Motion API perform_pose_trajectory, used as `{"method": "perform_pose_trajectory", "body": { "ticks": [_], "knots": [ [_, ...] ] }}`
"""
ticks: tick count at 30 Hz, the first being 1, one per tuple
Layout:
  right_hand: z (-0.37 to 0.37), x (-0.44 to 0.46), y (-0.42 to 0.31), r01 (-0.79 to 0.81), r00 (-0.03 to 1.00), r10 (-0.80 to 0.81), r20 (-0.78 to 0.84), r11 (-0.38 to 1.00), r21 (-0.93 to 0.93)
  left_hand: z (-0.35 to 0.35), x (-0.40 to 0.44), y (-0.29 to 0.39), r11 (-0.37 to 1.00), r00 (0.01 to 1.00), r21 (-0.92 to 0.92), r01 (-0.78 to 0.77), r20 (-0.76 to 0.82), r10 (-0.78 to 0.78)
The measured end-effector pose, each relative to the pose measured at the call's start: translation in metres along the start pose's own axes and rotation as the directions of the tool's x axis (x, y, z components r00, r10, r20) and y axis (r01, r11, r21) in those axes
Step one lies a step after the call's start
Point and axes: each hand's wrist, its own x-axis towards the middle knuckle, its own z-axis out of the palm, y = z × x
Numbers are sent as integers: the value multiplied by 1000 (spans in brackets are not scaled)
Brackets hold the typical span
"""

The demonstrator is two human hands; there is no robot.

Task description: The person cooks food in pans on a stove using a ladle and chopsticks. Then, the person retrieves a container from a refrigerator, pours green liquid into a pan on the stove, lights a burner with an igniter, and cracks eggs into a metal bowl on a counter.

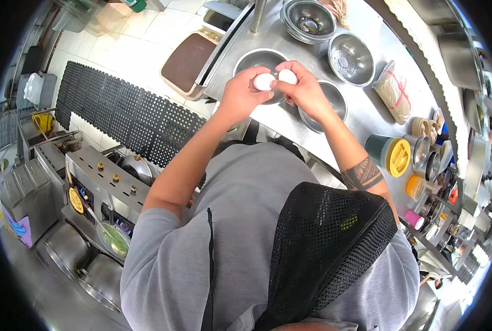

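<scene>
Over a metal bowl on the steel counter, my two hands are close together. My left hand has its fingers around a white egg. A second white egg is in my right hand, between thumb and fingers. The eggs are side by side with a narrow gap. My hands cover part of the bowl, and its inside is mostly hidden. Another metal bowl sits just right of it, partly behind my right forearm.
Stacked metal bowls and a single bowl stand farther back. A tied plastic bag and a yellow-lidded container are on the right. A stove with a pan is at lower left, near a black floor mat.
</scene>
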Motion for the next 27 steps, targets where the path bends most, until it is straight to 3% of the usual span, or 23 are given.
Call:
{"method": "perform_pose_trajectory", "body": {
  "ticks": [2, 3, 4, 6, 8, 10, 12, 14, 16, 18, 21, 24, 27],
  "knots": [
    [-2, 7, 6, 5, 999, -6, 37, 999, 36, -3, -1, 0, 983, 996, -181, 21, 84, -6],
    [-1, 10, 10, 10, 997, -16, 74, 997, 74, -6, -2, -1, 983, 997, -181, 26, 83, -11],
    [0, 12, 13, 8, 997, -14, 77, 997, 75, -12, -2, -2, 987, 991, -141, 75, 118, -58],
    [2, 16, 17, 149, 988, -151, 20, 986, 75, -16, 2, -8, 987, 983, -98, 125, 147, -110],
    [-1, 19, 17, 138, 989, -140, 52, 990, 37, -15, 7, -18, 1000, 998, -25, 16, 58, -14],
    [-4, 21, 17, 129, 988, -128, 87, 992, -4, -14, 11, -16, 999, 997, 21, 47, 54, -48],
    [-6, 27, 19, 133, 991, -125, 53, 975, -180, -13, 17, -10, 995, 996, 67, 77, 40, -80],
    [-10, 41, 34, 170, 985, -160, 63, 965, -202, -10, 20, -3, 951, 988, 281, 130, 46, -148],
    [-10, 46, 40, 236, 972, -230, 55, 934, -269, -6, 25, -16, 944, 987, 298, 140, 28, -155],
    [-12, 51, 41, 225, 974, -215, 68, 920, -321, -1, 30, -33, 967, 995, 236, 95, 5, -99],
    [-12, 53, 42, 224, 974, -222, 54, 887, -404, 4, 36, -42, 957, 998, 284, 64, -19, -61],
    [-11, 56, 45, 311, 944, -328, 45, 834, -456, 8, 39, -44, 950, 997, 306, 66, -57, -51],
    [-13, 51, 35, 245, 968, -238, 82, 816, -524, 5, 37, -42, 920, 997, 385, 65, -58, -46]
  ]
}}
